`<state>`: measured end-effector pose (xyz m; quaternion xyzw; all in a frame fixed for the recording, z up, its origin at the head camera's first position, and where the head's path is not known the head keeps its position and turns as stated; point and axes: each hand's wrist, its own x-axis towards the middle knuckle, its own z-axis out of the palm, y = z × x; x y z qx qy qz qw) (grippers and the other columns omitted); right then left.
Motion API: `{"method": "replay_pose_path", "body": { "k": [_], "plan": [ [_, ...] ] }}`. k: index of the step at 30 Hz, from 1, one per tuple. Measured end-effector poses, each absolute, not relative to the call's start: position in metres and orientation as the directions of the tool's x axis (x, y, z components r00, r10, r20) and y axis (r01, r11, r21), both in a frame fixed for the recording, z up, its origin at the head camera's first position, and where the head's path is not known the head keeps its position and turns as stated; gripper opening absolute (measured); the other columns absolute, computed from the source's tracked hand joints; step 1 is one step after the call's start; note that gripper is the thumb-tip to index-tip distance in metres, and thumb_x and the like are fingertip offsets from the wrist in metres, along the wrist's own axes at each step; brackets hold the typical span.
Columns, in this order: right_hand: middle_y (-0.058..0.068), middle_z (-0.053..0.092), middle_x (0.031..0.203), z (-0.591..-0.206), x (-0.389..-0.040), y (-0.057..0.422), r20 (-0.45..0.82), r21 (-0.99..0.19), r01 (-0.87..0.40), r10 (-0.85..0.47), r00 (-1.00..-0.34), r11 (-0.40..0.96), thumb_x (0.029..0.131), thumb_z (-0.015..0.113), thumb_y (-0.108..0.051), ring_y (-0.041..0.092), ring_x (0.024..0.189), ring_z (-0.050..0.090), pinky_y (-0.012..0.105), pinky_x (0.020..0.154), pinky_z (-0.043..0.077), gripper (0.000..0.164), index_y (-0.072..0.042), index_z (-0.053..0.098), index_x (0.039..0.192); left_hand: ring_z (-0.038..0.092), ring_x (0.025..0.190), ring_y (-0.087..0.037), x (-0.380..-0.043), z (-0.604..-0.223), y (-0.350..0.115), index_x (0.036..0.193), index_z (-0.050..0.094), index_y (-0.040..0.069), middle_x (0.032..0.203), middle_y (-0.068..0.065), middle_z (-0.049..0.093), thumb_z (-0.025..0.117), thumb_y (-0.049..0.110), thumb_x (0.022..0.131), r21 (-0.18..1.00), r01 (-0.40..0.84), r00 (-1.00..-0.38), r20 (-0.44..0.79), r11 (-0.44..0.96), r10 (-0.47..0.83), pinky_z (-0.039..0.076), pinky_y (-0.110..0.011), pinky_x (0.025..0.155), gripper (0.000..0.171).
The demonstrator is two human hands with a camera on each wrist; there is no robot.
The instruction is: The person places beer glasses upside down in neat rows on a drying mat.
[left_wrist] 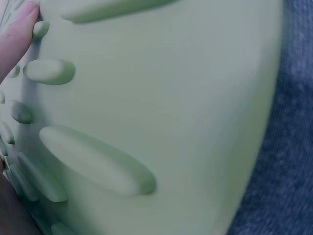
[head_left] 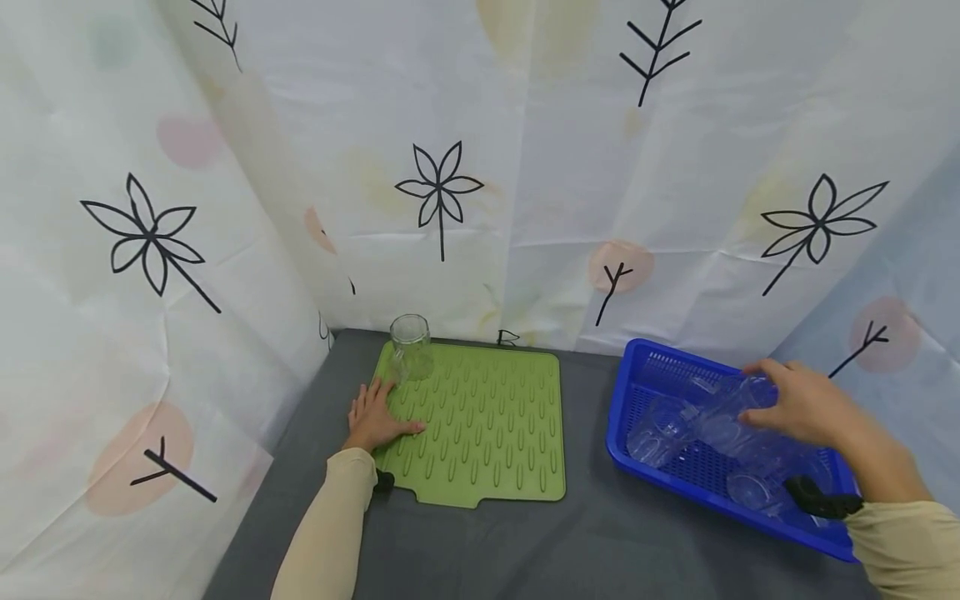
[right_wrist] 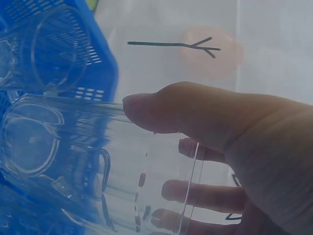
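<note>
My left hand (head_left: 377,421) rests on the left edge of a green ridged mat (head_left: 487,425), fingers spread and straight. The left wrist view shows the mat's raised ridges up close and part of a finger. Just beyond that hand, a clear glass mug (head_left: 411,346) stands at the mat's far left corner. Over a blue plastic basket (head_left: 626,400), my right hand (head_left: 806,404) grips a clear glass mug (right_wrist: 83,156) near its rim. Thumb on one side and fingers on the other, it holds the mug lying sideways, its base pointing into the basket.
Several more clear glasses (head_left: 660,433) lie in the basket at the right. Grey cloth (head_left: 525,550) covers the table. A white patterned curtain (head_left: 510,208) hangs behind the table and along both sides.
</note>
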<state>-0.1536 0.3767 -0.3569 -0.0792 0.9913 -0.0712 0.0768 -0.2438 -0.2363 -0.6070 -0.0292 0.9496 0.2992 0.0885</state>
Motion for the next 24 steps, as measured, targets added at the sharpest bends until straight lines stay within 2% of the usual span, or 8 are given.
{"method": "replay_pose_path", "body": {
  "k": [8,18,24],
  "plan": [
    [0.046,0.051,0.127,-0.343,-0.154,0.374,-0.138,-0.15,-0.141,-0.162,-0.977,0.979,0.084,0.081,-0.039,0.06,0.106,0.056,0.064,0.077,0.051,0.079,0.008,0.05,0.138,-0.006,0.159,-0.046,-0.245,-0.609,-0.237,0.163,0.024,0.015,0.173,-0.017,0.004,0.085,0.069,0.066,0.561,-0.116,-0.982,-0.188,0.82,-0.011,0.002,-0.069,0.124,0.127],
    [0.045,0.049,0.131,-0.331,-0.155,0.366,-0.117,-0.184,-0.103,-0.125,-0.985,0.978,0.089,0.073,-0.056,0.059,0.109,0.055,0.067,0.079,0.049,0.089,0.007,0.044,0.144,-0.007,0.159,-0.045,-0.244,-0.607,-0.236,0.163,0.023,0.015,0.173,-0.017,0.003,0.086,0.068,0.067,0.56,-0.12,-0.98,-0.199,0.82,-0.008,0.002,-0.069,0.125,0.127],
    [0.04,0.052,0.133,-0.335,-0.156,0.358,-0.048,-0.253,-0.147,-0.164,-0.985,0.956,0.09,0.074,-0.053,0.057,0.113,0.055,0.068,0.083,0.049,0.084,0.005,0.046,0.144,-0.006,0.159,-0.046,-0.244,-0.61,-0.237,0.163,0.025,0.012,0.173,-0.018,0.004,0.087,0.068,0.064,0.579,-0.109,-0.984,-0.177,0.808,-0.006,0.002,-0.069,0.124,0.129]
  ]
}}
